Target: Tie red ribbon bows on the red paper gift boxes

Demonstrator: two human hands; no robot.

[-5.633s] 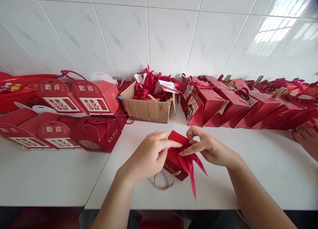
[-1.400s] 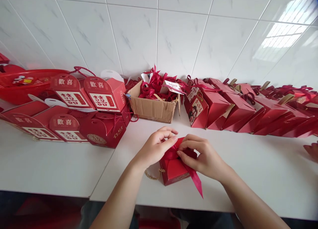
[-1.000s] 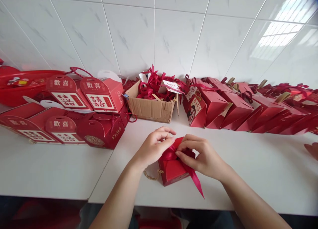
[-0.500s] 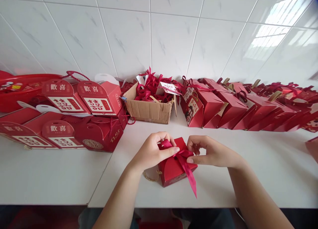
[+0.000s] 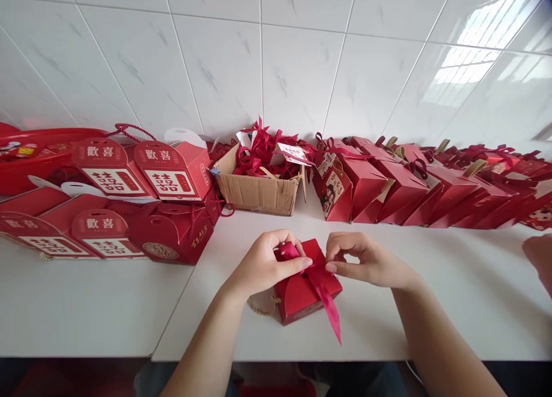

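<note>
A small red gift box [image 5: 293, 296] sits on the white table in front of me, a twisted gold cord at its left side. Across its top lies a crimson satin ribbon [image 5: 326, 305] gathered in a bow, one pointed tail hanging over the front. My left hand [image 5: 273, 263] pinches the bow's left part between thumb and fingers, over the box top. On the other side, my right hand [image 5: 360, 260] has thumb and forefinger closed at the bow's right edge. The bow's knot is partly hidden behind the left thumb.
A cardboard box [image 5: 259, 195] full of ribbons stands by the tiled wall. Red gift boxes [image 5: 170, 176] are stacked at left beside a red basin [image 5: 52, 137]. More finished-looking red boxes [image 5: 405, 184] line the back right. Another person's hand [image 5: 539, 259] shows at the right edge.
My right hand has turned and shifted slightly, its fingertips drawing in at the bow's right side. My left hand stays put. Another person's hand has come further into view at right.
</note>
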